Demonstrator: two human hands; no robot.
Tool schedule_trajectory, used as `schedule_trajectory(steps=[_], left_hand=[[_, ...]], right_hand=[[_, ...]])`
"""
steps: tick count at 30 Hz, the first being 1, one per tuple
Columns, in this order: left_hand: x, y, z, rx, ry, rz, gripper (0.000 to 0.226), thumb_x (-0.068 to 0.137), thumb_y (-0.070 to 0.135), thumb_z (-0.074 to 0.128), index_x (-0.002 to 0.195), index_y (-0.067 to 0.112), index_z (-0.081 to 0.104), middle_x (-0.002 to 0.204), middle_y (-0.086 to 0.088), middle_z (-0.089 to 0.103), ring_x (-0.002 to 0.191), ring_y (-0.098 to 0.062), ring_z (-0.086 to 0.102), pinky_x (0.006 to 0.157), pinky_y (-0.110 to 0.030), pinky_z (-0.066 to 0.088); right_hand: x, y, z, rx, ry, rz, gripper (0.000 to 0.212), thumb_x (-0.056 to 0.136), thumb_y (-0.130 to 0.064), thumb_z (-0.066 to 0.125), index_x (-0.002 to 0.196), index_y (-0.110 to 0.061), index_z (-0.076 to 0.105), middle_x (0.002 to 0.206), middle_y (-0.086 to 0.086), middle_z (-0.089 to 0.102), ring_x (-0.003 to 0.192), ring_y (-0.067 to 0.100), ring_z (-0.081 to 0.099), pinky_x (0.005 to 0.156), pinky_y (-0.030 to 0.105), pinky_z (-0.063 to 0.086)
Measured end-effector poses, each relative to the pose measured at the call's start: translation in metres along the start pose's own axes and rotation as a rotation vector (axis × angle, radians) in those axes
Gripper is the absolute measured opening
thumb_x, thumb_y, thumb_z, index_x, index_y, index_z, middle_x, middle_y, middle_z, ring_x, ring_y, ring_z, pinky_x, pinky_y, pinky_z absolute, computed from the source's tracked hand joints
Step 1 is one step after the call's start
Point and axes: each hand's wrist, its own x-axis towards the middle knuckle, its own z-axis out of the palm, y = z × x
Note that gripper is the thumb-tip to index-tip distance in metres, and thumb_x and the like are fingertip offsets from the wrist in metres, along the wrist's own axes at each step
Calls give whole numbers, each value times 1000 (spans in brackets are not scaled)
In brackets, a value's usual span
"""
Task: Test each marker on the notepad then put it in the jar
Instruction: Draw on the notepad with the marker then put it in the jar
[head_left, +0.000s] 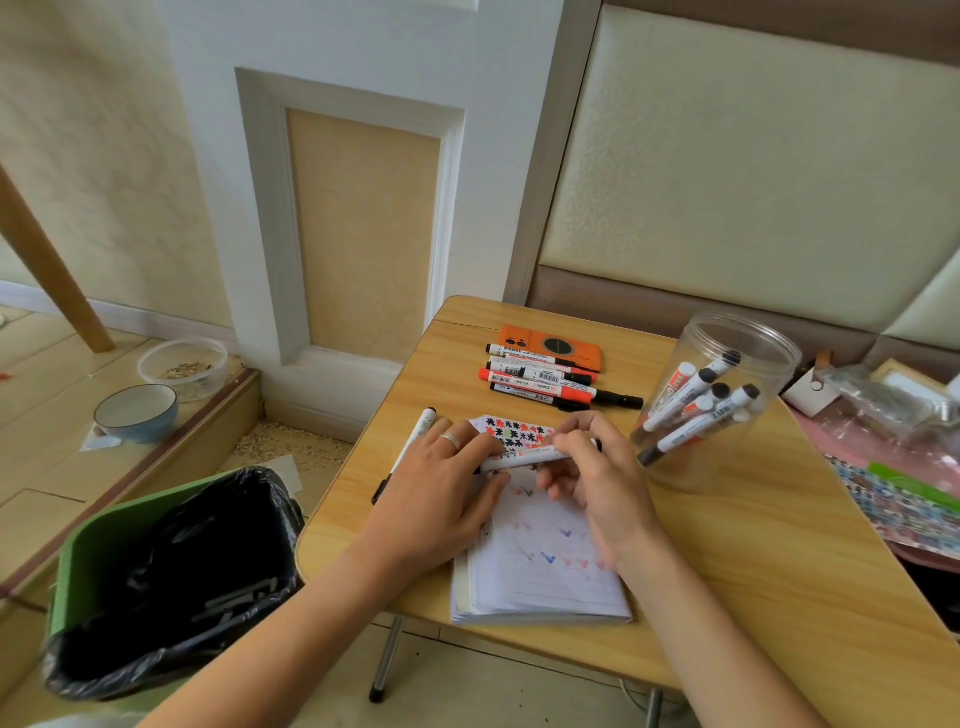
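grip: both hands curled on one white marker (524, 457), left hand (441, 483) on its left end, right hand (597, 478) on its right
notepad (540, 577): directly under grip
jar (727, 384): right of grip, markers inside
loose markers (545, 379): beyond grip

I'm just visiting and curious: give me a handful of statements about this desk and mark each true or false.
1. Both hands hold one marker over the notepad. True: left hand and right hand both have a grip on it.
2. The clear jar is empty. False: several markers already stand in it.
3. The notepad page shows coloured test marks. True.
4. The untested markers lie in the green bin. False: they lie on the table, beside an orange case.
5. The jar stands left of the notepad. False: it stands to its right.
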Motion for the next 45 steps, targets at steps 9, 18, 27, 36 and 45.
schedule_trajectory(steps=[9, 18, 27, 36, 45], left_hand=[[-1, -1, 1, 120, -172, -87, 51, 91, 50, 44, 134, 25, 55, 130, 6, 56, 122, -16, 51, 107, -34, 32], [-2, 4, -2, 129, -245, -122, 51, 93, 49, 39, 135, 24, 54, 134, 4, 56, 119, -16, 54, 107, -33, 40], [-1, 8, -7, 94, -259, -147, 46, 93, 45, 46, 132, 23, 58, 132, 4, 57, 116, -17, 56, 98, -31, 44], [-3, 4, -4, 55, -254, -174, 52, 89, 54, 36, 129, 27, 58, 129, 8, 57, 111, -14, 56, 95, -32, 47], [-3, 5, -4, 56, -261, -180, 54, 89, 55, 34, 130, 27, 57, 129, 8, 56, 111, -13, 55, 95, -31, 46]], right_hand=[[10, -63, -33, -437, 265, -551, 13, 98, -20, 69, 105, -21, 58, 87, 1, 75, 74, 17, 76, 60, 34, 59], [22, -147, -83, -756, 658, -952, 21, 104, -18, 56, 120, -6, 57, 95, 1, 65, 77, 12, 60, 69, 9, 41], [35, -132, -87, -1007, 643, -834, 23, 103, -12, 56, 126, -10, 59, 100, 15, 68, 88, 35, 63, 68, 32, 40], [53, -116, -94, -1351, 432, -303, 33, 109, -25, 32, 113, -11, 63, 101, 21, 70, 88, 35, 57, 66, 35, 37], [53, -127, -90, -1316, 453, -263, 28, 104, -24, 42, 102, -11, 66, 96, 16, 67, 80, 33, 62, 65, 37, 52]])
